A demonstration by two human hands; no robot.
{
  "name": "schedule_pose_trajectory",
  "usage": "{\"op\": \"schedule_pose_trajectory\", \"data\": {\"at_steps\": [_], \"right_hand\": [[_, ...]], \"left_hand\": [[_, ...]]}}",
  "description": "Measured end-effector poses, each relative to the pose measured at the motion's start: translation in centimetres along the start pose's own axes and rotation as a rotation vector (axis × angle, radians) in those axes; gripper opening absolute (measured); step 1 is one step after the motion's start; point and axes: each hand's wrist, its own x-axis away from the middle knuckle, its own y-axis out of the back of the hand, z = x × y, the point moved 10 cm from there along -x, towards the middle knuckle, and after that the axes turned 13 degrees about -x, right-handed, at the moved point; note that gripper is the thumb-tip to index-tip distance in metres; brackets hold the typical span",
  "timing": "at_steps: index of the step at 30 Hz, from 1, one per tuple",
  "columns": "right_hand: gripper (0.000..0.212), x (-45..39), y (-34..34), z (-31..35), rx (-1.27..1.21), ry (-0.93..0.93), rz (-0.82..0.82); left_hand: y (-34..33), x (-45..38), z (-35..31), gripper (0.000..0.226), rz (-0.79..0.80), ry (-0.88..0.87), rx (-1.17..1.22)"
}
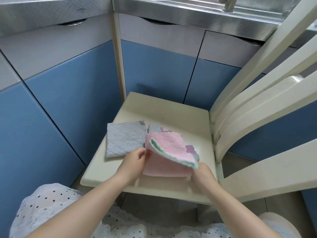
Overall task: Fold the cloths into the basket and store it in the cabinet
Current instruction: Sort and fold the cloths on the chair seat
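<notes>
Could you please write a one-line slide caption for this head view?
Left hand and right hand fold a pink fleece cloth on a cream chair seat, beside a folded grey cloth.

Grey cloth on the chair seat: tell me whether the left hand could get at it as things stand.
Probably yes: the grey cloth lies uncovered just beyond the left hand, but that hand would first have to release the pink cloth.

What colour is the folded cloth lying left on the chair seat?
Grey cloth, quilted pattern; head view.

Cream chair (pixel 171 115) before blue cabinets (pixel 68 100); steel counter (pixel 188 12).
</notes>
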Motion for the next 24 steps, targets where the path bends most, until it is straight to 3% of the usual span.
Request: {"op": "schedule_pose_trajectory", "data": {"at_steps": [2,5,9,17,24], "right_hand": [[0.058,0.0,0.2,0.2,0.06,0.0,-0.028],[0.059,-0.2,1.2,1.1,0.06,0.104,-0.109],[0.025,-0.5,2.1,2.8,-0.043,0.249,-0.182],[0.005,-1.0,1.7,3.1,-0.161,0.177,-0.205],[0.04,-1.4,-0.4,2.1,-0.278,0.01,-0.048]], "left_hand": [[-0.2,-0.4,0.4,0.056,-0.013,0.028,0.004],[-0.4,-1.0,0.9,0.04,-0.036,0.045,0.025],[-0.8,-0.6,1.3,0.035,-0.036,0.059,0.084],[-0.4,-0.3,2.3,0.029,-0.078,0.146,0.085],[-1.2,-0.1,2.7,0.024,0.021,0.324,0.444]]}}
